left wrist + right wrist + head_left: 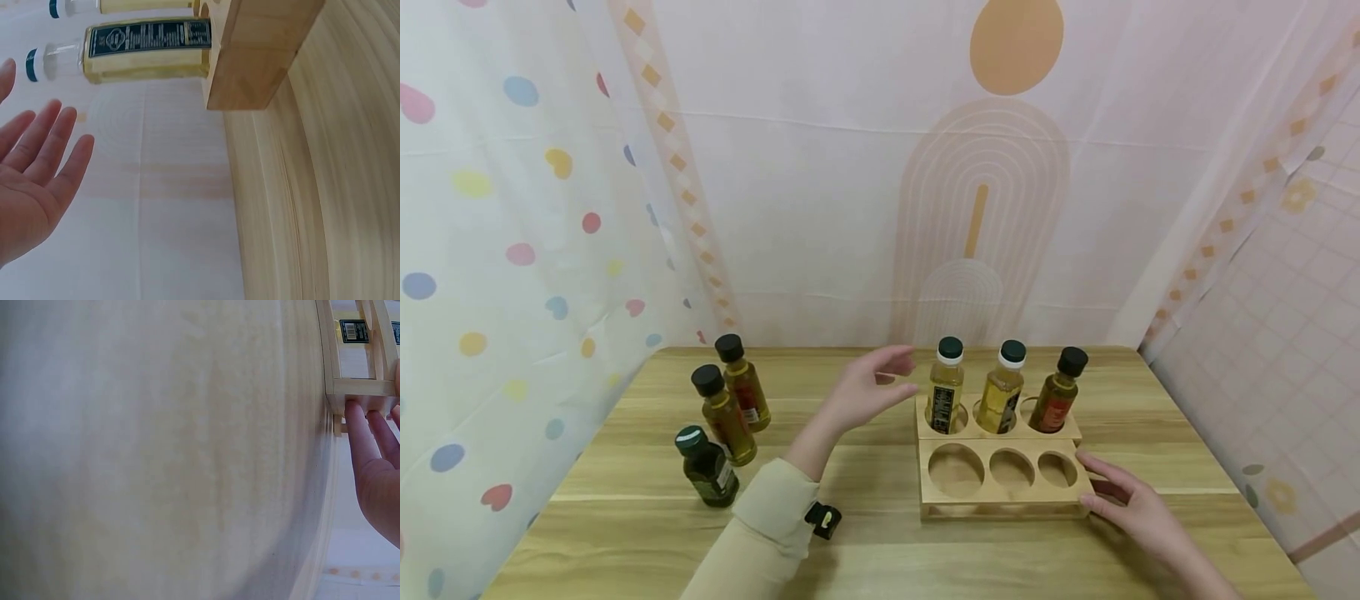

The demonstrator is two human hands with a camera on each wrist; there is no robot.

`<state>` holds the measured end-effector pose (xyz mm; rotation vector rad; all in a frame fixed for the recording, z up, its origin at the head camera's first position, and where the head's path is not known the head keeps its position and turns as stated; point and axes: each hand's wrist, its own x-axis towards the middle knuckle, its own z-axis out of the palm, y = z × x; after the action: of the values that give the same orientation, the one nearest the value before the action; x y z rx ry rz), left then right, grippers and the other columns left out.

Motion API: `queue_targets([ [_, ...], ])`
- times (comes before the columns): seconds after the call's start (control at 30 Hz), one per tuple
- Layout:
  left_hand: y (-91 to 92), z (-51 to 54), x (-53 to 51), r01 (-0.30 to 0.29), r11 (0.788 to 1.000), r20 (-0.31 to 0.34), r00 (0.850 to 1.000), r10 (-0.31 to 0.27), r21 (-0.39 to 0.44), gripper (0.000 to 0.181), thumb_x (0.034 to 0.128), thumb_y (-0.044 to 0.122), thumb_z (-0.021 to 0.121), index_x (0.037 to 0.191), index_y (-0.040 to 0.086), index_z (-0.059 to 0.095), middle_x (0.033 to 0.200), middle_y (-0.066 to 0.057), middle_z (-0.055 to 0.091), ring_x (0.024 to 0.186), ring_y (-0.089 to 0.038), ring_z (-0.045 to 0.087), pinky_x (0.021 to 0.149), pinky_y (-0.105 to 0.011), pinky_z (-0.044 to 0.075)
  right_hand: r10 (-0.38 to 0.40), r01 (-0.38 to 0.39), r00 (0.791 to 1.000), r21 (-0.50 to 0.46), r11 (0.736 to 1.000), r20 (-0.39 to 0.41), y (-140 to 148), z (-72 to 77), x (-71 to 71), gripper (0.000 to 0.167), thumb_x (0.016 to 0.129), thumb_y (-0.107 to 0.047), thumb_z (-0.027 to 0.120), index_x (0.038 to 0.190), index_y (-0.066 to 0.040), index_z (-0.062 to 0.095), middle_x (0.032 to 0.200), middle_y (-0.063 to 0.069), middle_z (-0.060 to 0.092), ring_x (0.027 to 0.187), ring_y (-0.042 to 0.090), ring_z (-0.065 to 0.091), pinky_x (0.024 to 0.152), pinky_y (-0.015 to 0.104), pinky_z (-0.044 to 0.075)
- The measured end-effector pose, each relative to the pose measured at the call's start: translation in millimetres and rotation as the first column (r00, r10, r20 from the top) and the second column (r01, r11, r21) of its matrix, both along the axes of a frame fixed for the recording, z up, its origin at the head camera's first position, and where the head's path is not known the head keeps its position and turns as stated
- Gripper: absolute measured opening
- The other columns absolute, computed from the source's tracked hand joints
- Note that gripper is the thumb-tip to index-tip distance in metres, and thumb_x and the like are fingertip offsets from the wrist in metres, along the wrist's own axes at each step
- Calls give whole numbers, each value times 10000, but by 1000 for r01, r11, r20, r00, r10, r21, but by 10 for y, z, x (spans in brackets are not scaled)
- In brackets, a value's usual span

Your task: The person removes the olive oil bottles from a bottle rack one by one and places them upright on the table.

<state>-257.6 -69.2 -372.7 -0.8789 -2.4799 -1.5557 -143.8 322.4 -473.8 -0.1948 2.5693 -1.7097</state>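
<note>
A two-tier wooden bottle rack (1000, 492) has round holes. Its back row holds two pale oil bottles with green caps, the left bottle (945, 392) and the middle bottle (1002, 392), and a black-capped bottle (1058, 392) at the right. My left hand (872, 387) hovers just left of the left bottle, fingers spread and holding nothing; the left wrist view shows a gap between the hand (37, 181) and that bottle (147, 53). At the rack's front right corner, my right hand (1131, 504) grips the wood, its fingers against the end panel (362, 403).
Left on the wooden table (880, 558) stand two black-capped bottles, one behind (745, 387) and one in front (727, 421), with a small dark green-capped bottle (709, 471) nearest. Patterned curtains (820, 208) hang behind the table and at both sides.
</note>
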Motion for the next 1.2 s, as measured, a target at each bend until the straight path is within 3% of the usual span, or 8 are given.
queue_targets([
  [0.47,348,9,-132,-34,997,79,996,28,70,643,855,211,796,1411,46,519,1299,-114,625,1167,-252,602,992,-407,485,11,-11,1000,6,1000,4,13,-14,-7,622,934,-100,686,1468,54,405,1477,282,362,1038,-45,552,807,256,555],
  [0.67,452,-11,-152,-53,989,127,991,35,136,659,839,180,810,1413,42,518,1297,-145,613,1153,-285,604,990,-477,484,4,-4,1000,13,1000,-14,8,-4,5,612,929,-101,693,1458,48,425,1400,-14,454,1039,-32,557,811,250,552],
  [0.73,483,-20,-161,-56,986,131,991,35,154,656,836,164,812,1409,38,519,1281,-151,617,1141,-294,606,989,-492,482,4,-3,1000,18,1000,-14,5,-3,9,611,930,-99,692,1457,52,423,1412,22,459,1036,-34,557,810,248,551],
  [0.87,533,-22,-166,-60,981,135,990,35,183,632,836,111,802,1401,36,530,1243,-152,629,1119,-294,613,956,-422,516,2,-2,1000,20,1000,0,0,1,11,619,934,-101,687,1463,57,408,1468,274,390,1028,-48,547,809,244,548],
  [0.93,551,-15,-163,-68,979,140,989,41,192,615,835,88,796,1394,48,544,1220,-146,637,1108,-290,619,918,-376,538,3,-3,1000,13,1000,2,1,0,10,622,935,-102,687,1465,58,403,1471,301,372,1028,-52,545,809,243,548],
  [1.0,564,-7,-161,-80,977,145,988,51,197,598,835,71,792,1385,62,560,1202,-137,646,1099,-284,626,884,-339,550,9,-9,1000,9,1000,-18,4,-10,10,614,930,-91,689,1458,61,413,1456,215,427,1029,-46,553,807,242,550],
  [1.2,587,-1,-171,-117,977,143,985,92,179,509,850,59,779,1333,86,618,1141,-100,678,1067,-253,645,836,-316,565,61,-60,989,16,998,-134,31,-57,-3,570,921,-36,683,1423,91,443,1304,-281,464,1036,-43,573,789,223,553],
])
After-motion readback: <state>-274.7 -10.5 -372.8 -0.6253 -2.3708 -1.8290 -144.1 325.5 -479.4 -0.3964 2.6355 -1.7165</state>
